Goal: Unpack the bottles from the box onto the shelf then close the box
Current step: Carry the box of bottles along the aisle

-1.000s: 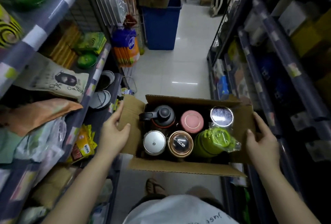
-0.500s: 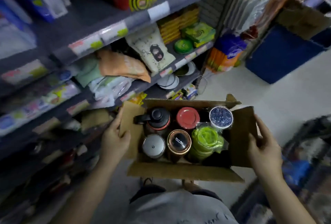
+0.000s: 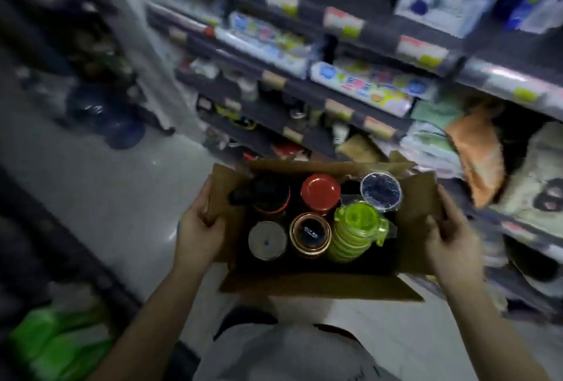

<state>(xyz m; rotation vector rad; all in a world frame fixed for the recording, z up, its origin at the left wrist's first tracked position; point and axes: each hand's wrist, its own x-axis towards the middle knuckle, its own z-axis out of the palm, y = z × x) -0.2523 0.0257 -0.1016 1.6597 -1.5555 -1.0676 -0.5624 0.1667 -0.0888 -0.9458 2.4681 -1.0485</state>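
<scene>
At the bottom edge of the head view, a pale shirt front fills the near ground; both forearms run up and inward from it, bare, elbows out of frame. Left hand clamps the left wall of the cardboard box, thumb hooked over the top edge of the side flap, fingers wrapped round the outside; wrist roughly straight, in line with the forearm. Right hand grips the right wall in the same way, thumb inside the flap, fingers spread along the outer face; both hands closed on the box, carrying it in mid-air at about waist height, above the pale floor. Box open, all four flaps up or splayed; near flap tipped toward the body. Six bottles stand upright inside, seen from above, in two rows: near row, silver-lidded bottle, copper-rimmed bottle with a dark lid, green bottle in clear wrap, this one leaning slightly; far row, black bottle with a side handle, red-lidded bottle, and a blue-topped bottle with a shiny cover. Beyond the box, store shelves run across the view, rails striped with price tags, goods badly blurred; orange packet on the right.
</scene>
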